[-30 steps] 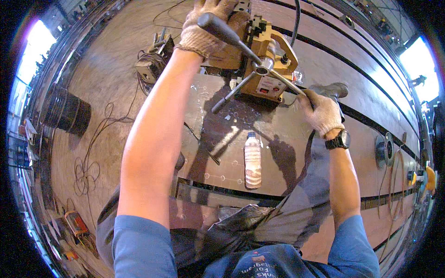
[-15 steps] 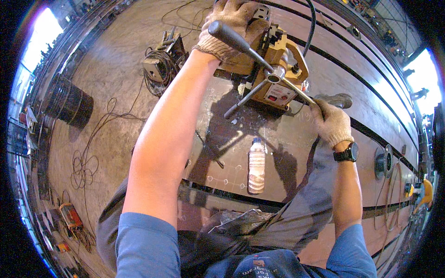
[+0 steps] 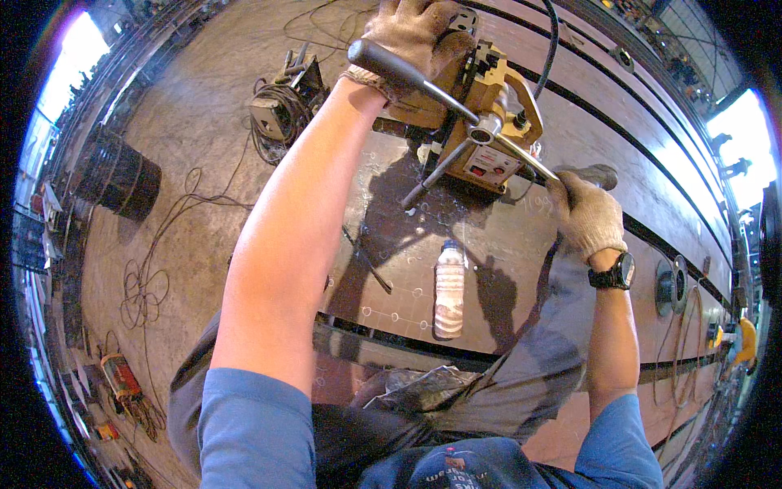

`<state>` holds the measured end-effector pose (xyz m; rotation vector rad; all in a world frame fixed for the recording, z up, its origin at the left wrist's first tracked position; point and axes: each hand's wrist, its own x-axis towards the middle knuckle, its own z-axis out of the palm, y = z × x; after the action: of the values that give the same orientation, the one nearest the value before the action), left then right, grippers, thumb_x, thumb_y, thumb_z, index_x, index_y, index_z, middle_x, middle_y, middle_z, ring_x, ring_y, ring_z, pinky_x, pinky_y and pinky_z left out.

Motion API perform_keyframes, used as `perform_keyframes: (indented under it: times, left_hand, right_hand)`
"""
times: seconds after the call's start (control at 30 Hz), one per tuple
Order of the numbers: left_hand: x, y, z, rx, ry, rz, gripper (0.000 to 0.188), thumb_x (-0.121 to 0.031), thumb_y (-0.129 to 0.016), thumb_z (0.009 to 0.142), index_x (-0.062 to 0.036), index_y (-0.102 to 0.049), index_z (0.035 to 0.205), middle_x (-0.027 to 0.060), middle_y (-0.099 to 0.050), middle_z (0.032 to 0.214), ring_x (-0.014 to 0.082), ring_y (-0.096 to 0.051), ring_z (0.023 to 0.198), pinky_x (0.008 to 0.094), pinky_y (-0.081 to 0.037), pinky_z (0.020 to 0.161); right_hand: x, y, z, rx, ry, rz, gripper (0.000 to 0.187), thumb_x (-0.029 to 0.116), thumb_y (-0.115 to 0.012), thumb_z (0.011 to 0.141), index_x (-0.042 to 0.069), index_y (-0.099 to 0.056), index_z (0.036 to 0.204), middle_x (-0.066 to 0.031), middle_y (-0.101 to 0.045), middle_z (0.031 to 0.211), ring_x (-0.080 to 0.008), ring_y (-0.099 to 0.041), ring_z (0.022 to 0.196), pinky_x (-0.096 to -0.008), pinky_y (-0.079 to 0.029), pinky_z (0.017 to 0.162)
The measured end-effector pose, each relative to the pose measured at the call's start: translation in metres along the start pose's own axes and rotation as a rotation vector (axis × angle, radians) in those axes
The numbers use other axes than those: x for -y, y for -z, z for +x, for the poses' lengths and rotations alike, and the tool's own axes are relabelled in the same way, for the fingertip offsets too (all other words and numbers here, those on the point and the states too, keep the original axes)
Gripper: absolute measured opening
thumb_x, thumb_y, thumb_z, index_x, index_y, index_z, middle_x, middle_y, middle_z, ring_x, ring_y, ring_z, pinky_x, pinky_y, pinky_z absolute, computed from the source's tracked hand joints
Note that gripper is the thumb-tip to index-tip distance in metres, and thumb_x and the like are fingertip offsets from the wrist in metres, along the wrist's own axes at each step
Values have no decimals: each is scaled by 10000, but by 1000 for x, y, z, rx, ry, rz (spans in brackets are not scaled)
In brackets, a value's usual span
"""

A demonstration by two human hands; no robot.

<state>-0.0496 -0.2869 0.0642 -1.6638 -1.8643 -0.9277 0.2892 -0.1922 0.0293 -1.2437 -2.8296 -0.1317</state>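
A yellow magnetic drill (image 3: 494,160) with a three-spoke feed handle (image 3: 482,130) stands on a brown steel plate (image 3: 391,281). My left hand (image 3: 411,37), in a knitted work glove, is wrapped over the drill's upper body at the far side; its fingertips are partly cut off by the frame's top edge. My gloved right hand (image 3: 588,213) closes round the end of the right-hand spoke. The spoke with a black grip (image 3: 387,65) points up and left, in front of my left glove. A clear plastic bottle with a blue cap (image 3: 449,292) is on the plate nearer me.
A black cable (image 3: 551,49) rises from beside the drill. On the concrete floor to the left are a machine wound with cable (image 3: 277,114), a dark drum (image 3: 118,175), loose cables (image 3: 147,285) and a red tool (image 3: 120,376). Dark slots (image 3: 676,248) run between plates at right, near a spool (image 3: 671,285).
The feed handle has turned slightly counterclockwise: its black-grip spoke shifted left and the lower spoke shifted right. My right hand keeps its grip on the spoke. My left hand has barely moved.
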Motion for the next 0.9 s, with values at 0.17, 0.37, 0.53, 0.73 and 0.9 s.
perform_keyframes:
  times: [0.17,0.37,0.53,0.73,0.9]
  left_hand:
    - [3,-2,1,-109,-85,21,508,-472,-651,1018,-120,-599,1380,281,-577,1409,539,-567,1257,631,-490,1041]
    - [4,-5,-2,-96,-45,-15,534,-479,-664,1013,-137,-580,1414,270,-570,1431,514,-564,1281,638,-475,1057]
    - [9,-16,-18,-332,78,80,493,-436,-700,988,-93,-625,1335,244,-662,1250,471,-649,1140,545,-534,962]
    - [-51,-98,-139,-361,699,-439,366,-403,-681,990,-49,-722,1075,231,-738,1114,438,-710,1033,503,-564,856]
    - [-117,-148,-163,446,685,-438,515,-544,-591,1025,-64,-774,988,200,-785,938,414,-750,892,495,-597,822]
  right_hand:
    - [-1,2,2,1,16,-3,393,455,-538,1044,169,-724,1239,-209,-757,1025,-438,-725,956,-550,-571,816]
    - [7,6,0,12,-28,-23,381,454,-532,1044,176,-728,1215,-200,-759,1005,-435,-726,946,-554,-569,807]
    - [2,6,2,-8,10,-26,411,487,-517,1047,156,-727,1169,-194,-761,966,-438,-732,905,-567,-570,778]
    - [3,7,1,-14,-20,-63,470,527,-490,1056,129,-732,1127,-208,-756,925,-443,-735,868,-580,-572,757]
    - [2,8,2,19,-26,-72,469,527,-489,1052,124,-719,1110,-214,-755,912,-445,-739,851,-583,-575,746]
